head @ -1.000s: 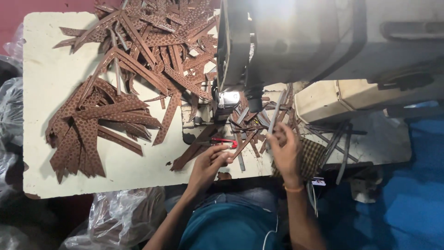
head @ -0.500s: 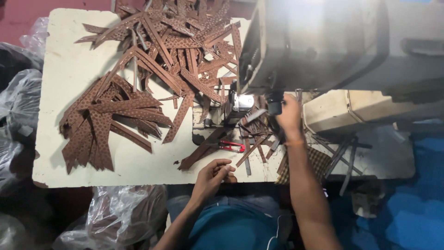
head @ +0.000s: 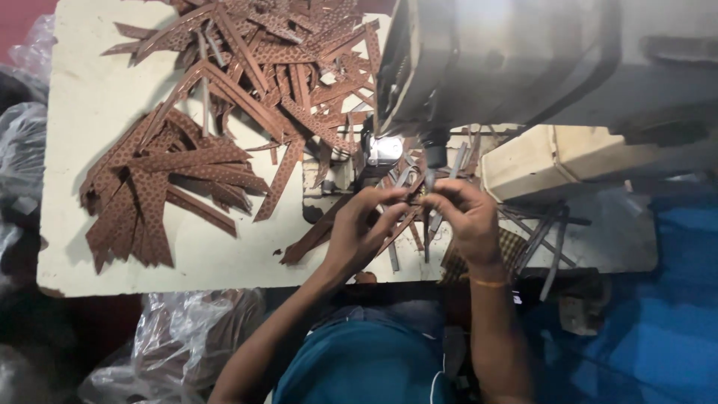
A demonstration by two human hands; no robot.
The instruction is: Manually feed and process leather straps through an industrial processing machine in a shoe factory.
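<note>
left hand [head: 359, 228] + right hand [head: 464, 217] – both pinching one brown strip [head: 407, 198] by the sewing machine [head: 516, 60] | far-left pile of strips [head: 224, 97] looks unsewn – early going, I'd guess

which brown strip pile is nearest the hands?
The small cluster of brown strips under the sewing machine head, right at the fingertips of both hands. The bigger heaps lie farther left and up the table.

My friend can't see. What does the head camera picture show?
Two hands, the left hand and the right hand, pinch thin brown strips together under a grey sewing machine. Many more brown strips lie in a pile on the pale table.
</note>
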